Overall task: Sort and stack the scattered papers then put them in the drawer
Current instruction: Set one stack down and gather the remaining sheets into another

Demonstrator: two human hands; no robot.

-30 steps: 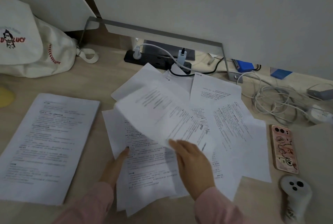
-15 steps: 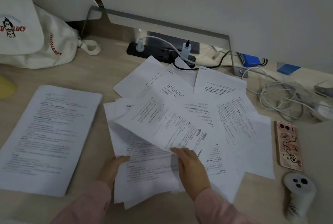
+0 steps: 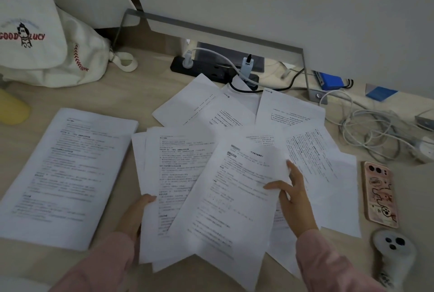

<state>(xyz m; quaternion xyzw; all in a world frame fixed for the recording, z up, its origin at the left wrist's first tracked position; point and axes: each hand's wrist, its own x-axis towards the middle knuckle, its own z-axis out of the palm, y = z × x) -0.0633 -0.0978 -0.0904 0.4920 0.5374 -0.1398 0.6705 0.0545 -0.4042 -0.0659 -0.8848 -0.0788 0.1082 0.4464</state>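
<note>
Lower center: left hand (image 3: 137, 212) grips paper sheaf (image 3: 173, 174) by its left edge; right hand (image 3: 296, 200) pinches top sheet (image 3: 234, 209).

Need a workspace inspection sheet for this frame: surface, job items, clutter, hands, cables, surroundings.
Surface: light wood desk, its middle covered by paper.
Job's things: loose sheets fanned and overlapping at centre; neat stack at left; drawer not seen.
Clutter: phone and white controller at right; yellow object and canvas bag at left.
Hands: left hand grips the loose sheets' left edge; right hand pinches the top sheet.
Cables: black power strip with plugs at rear; white cable tangle at right.
Surroundings: grey metal frame under a white panel; blue items behind.
</note>
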